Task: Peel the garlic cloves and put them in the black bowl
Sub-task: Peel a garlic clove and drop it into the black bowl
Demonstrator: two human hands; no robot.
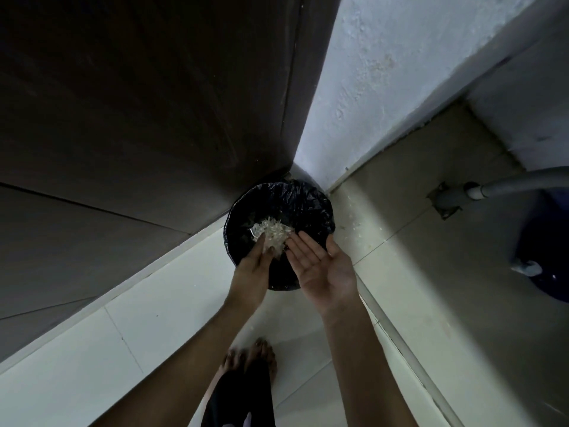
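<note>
— What stood in front of you?

— A dark wooden door (138, 103) on the left and a rough white wall (385, 87) on the right, meeting in a corner. Under me was the pale tiled floor (92, 349), with my bare feet (249, 355) on it.

— And in the corner?

— A round bin (308, 208) lined with a black plastic bag, pushed right up against the door and the wall. Off to the right, a grey pipe (508, 183) ran down to a fitting in the floor.

— Where were your hands?

— Both over the bin's near side. My right hand (323, 269) lay palm up, fingers straight and loose, holding nothing. My left hand (251, 269) had its back to me, fingers stretched out rather than curled and touching the heap, not gripping it.

— What heap?

— The garlic skins (272, 234), a pale, papery clump just beyond my fingertips, over the black liner. I could not tell whether it rested on the bag or hung in the air.

— Anything smaller?

— A few white flakes (357, 224) scattered on the tiles just right of the bin.
</note>
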